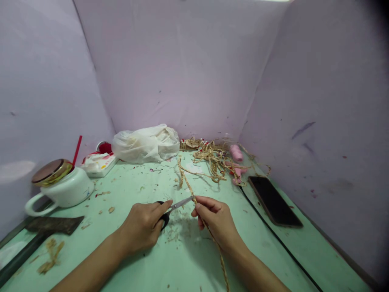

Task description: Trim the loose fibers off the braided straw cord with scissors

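My left hand [142, 227] grips black-handled scissors [174, 207], whose blades point right toward a braided straw rope [185, 180]. My right hand [216, 219] pinches that rope just beside the blade tips. The rope runs from a tangled pile [212, 158] at the back, through my right fingers, and down past my right wrist toward the bottom edge.
A white mug with a gold lid [59, 184] stands at the left, a dark cleaver [45, 229] in front of it. A white plastic bag [147, 144], a small box [99, 162], pink thread spools [236, 153], a phone [274, 200] and a black cable [282, 243] lie on the green table [136, 263]. Purple walls enclose it.
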Demonstrator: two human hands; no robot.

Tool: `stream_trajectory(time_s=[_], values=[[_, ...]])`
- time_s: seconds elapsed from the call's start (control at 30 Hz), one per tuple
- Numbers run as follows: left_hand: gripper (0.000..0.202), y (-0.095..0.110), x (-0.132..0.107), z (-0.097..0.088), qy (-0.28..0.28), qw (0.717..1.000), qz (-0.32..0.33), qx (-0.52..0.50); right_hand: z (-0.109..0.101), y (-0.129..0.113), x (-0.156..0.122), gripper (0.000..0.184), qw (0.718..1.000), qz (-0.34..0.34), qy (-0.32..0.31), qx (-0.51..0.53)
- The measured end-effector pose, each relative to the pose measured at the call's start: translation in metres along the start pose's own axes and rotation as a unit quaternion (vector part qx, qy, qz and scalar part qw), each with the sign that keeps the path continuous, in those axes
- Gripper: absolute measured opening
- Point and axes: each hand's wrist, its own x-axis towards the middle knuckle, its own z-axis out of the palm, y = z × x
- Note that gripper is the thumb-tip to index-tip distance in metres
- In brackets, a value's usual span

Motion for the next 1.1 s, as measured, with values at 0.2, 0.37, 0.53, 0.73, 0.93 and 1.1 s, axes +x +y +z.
stream_trajectory(time_s=[0.2, 0.37, 0.53, 0.73, 0.93, 1.1], values=[[0.044, -0.001, 0.001, -0.003, 0.008, 0.997, -0.044, -0.066, 0.000, 0.000, 0.001, 0.033, 1.000, 0.005, 0.006, 0.004], [0.047, 0.000, 0.001, -0.004, -0.008, 0.997, -0.072, -0.036, 0.000, 0.001, 0.002, 0.034, 1.000, -0.008, 0.012, -0.024], [0.047, 0.002, 0.001, -0.003, -0.004, 0.999, -0.053, -0.001, -0.003, 0.007, 0.002, 0.028, 0.992, -0.075, 0.022, -0.098], [0.046, 0.001, 0.002, -0.006, 0.010, 0.999, -0.020, 0.040, -0.008, 0.014, 0.001, 0.027, 0.968, -0.169, 0.043, -0.178], [0.049, -0.001, 0.000, -0.006, -0.027, 0.999, -0.035, -0.002, -0.013, 0.015, 0.001, 0.025, 0.931, -0.259, 0.034, -0.255], [0.049, 0.000, 0.003, -0.012, -0.042, 0.987, -0.089, -0.126, -0.011, 0.015, 0.002, 0.024, 0.952, -0.222, 0.044, -0.204]])
